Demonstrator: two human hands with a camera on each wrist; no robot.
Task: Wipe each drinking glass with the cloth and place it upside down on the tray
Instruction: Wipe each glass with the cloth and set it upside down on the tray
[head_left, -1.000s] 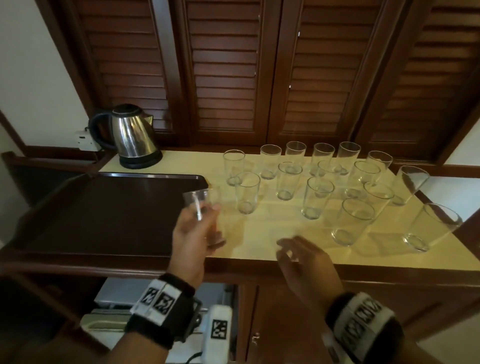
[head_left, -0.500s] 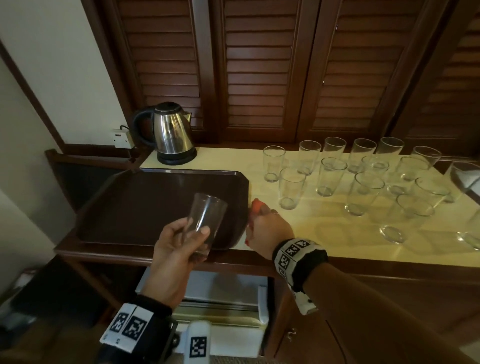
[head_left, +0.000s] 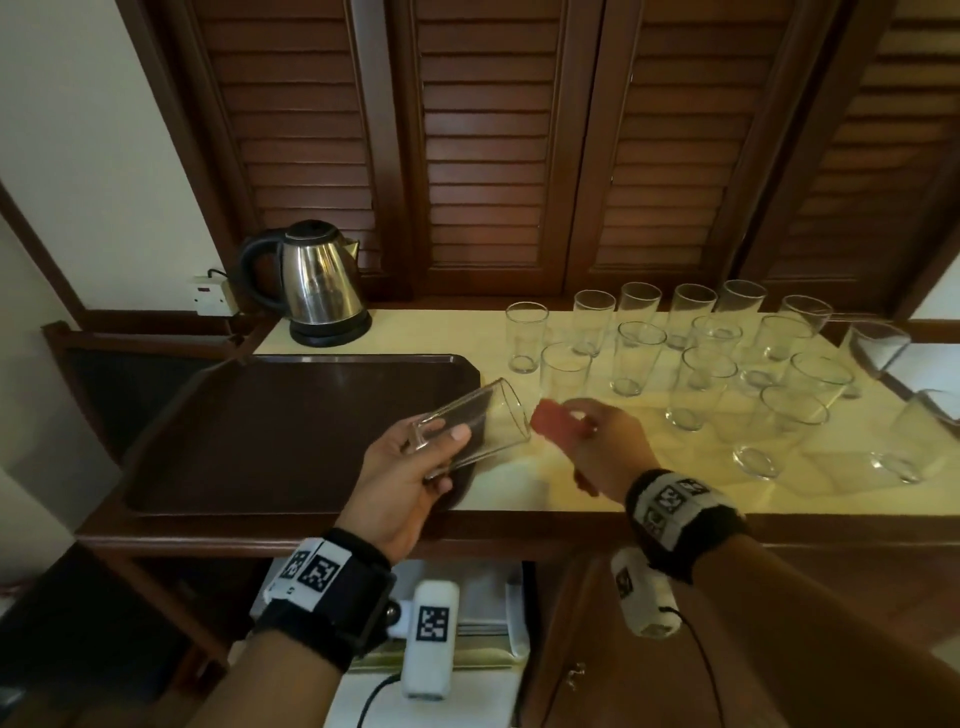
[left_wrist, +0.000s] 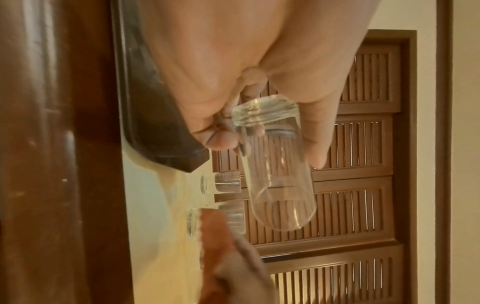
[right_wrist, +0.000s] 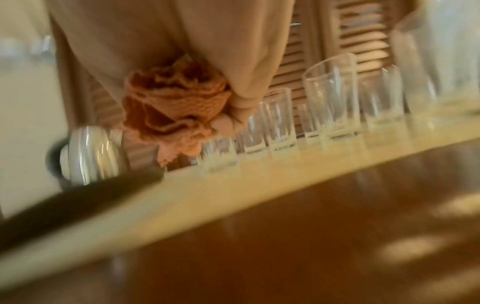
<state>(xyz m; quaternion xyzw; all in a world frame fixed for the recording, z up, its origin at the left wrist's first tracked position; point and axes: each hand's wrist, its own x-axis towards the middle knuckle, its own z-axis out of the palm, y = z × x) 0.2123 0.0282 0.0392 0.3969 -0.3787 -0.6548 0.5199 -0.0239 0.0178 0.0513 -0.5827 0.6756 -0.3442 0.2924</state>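
My left hand (head_left: 415, 467) grips a clear drinking glass (head_left: 478, 426) by its base, tilted so its mouth points right, above the right end of the dark brown tray (head_left: 270, 415). In the left wrist view the glass (left_wrist: 278, 176) juts out past my fingers (left_wrist: 221, 139). My right hand (head_left: 597, 447) holds a bunched orange cloth (head_left: 553, 423) just right of the glass's mouth. The right wrist view shows the cloth (right_wrist: 176, 107) balled in my palm. Several more glasses (head_left: 696, 353) stand upright on the cream counter.
A steel kettle (head_left: 317, 286) stands at the back left of the counter (head_left: 519, 483), plugged into a wall socket (head_left: 210, 296). Louvred wooden doors (head_left: 493, 156) rise behind. A white appliance (head_left: 467, 613) sits below the counter's wooden front edge.
My left hand has tipped the glass from near upright onto its side, mouth to the right. My right hand, holding the cloth, has lifted off the counter edge toward the glass's mouth.
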